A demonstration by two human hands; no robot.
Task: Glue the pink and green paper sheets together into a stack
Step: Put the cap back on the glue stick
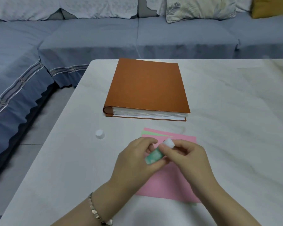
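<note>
– So, where does the glue stick (154, 156) sit against the fingers?
– Between both hands, raised above the paper. The left hand (134, 162) curls its fingers round the green barrel; the right hand (191, 159) pinches the white end (169, 143) with thumb and fingertips.
– And its look?
– A short round tube, mint green with a pale pattern, tilted so that the white tip points away from the person. Its white cap (100, 134) stands alone on the counter (72, 160), well to the left.
– The sheets?
– A matte pink sheet (168, 181) lies flat beneath the hands. A green sheet (147, 133) peeks out at its far left corner, with another pink edge beyond that.
– Anything else?
– A thick brown album (147, 88) with white page edges lies farther back, and a metal-link bracelet (95, 211) circles the left wrist.
</note>
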